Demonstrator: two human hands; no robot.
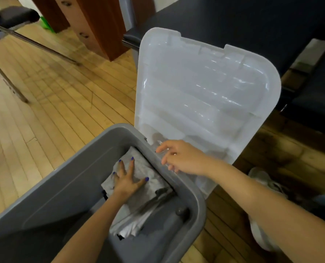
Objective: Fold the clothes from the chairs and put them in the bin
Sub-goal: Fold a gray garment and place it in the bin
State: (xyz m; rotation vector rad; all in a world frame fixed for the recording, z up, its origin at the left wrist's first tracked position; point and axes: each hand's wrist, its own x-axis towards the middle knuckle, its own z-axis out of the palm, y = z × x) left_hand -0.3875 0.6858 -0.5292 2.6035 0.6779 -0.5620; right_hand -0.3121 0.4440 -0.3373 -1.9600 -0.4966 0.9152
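Observation:
A grey plastic bin (66,186) stands on the wooden floor at the lower left. Inside it lies a folded grey-and-white garment (150,179) on top of other clothes. My left hand (128,179) presses flat on that garment, fingers spread. My right hand (180,158) reaches over the bin's right rim, fingers loosely curled and touching the near edge of the translucent white lid (201,88). The lid leans up against a dark chair seat (243,21) behind it.
Another dark chair (11,16) with metal legs stands at the upper left. A reddish wooden post (99,25) rises at the top centre. More dark seating (317,103) runs along the right. White cloth (260,179) lies on the floor under my right arm.

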